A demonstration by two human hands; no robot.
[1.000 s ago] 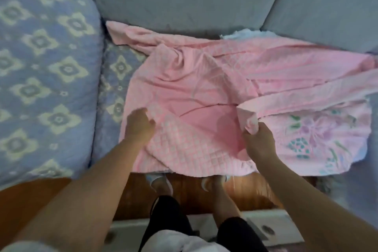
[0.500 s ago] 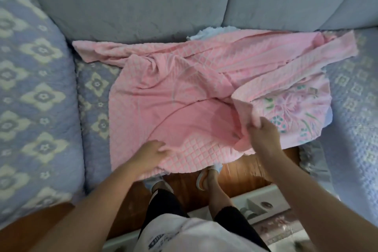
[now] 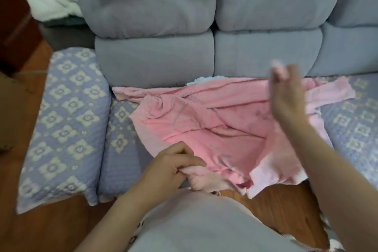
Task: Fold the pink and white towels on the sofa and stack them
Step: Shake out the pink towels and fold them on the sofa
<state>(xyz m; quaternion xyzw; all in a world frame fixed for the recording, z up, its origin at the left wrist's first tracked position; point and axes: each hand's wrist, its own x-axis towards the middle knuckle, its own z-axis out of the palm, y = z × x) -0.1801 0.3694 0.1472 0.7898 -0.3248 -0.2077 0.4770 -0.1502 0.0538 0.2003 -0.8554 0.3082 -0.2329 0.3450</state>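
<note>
Left hand [image 3: 173, 166]: low in the middle of the frame, my fingers curled tight in a grip on a bunched near edge of the pink towel [image 3: 214, 129], at the front of the seat.
Right hand [image 3: 286, 92]: raised at the right of the frame, blurred; my fingers look pinched on a pale bit of pink cloth at the top, but I cannot tell for sure that the grip has it.
Pink towel: spread and rumpled across the seat in the middle of the frame, its far edge against the back cushions, its near right corner hanging over the seat front above the wooden floor [image 3: 276, 210].
White towel [image 3: 201, 81]: only a small pale patch shows, behind the pink towel's far edge at the foot of the back cushions.
Sofa [image 3: 155, 26]: grey-blue padded back across the top of the frame.
Quilted cover [image 3: 67, 120]: lilac with cream flowers, over the seat and armrest at left and the seat at right.
</note>
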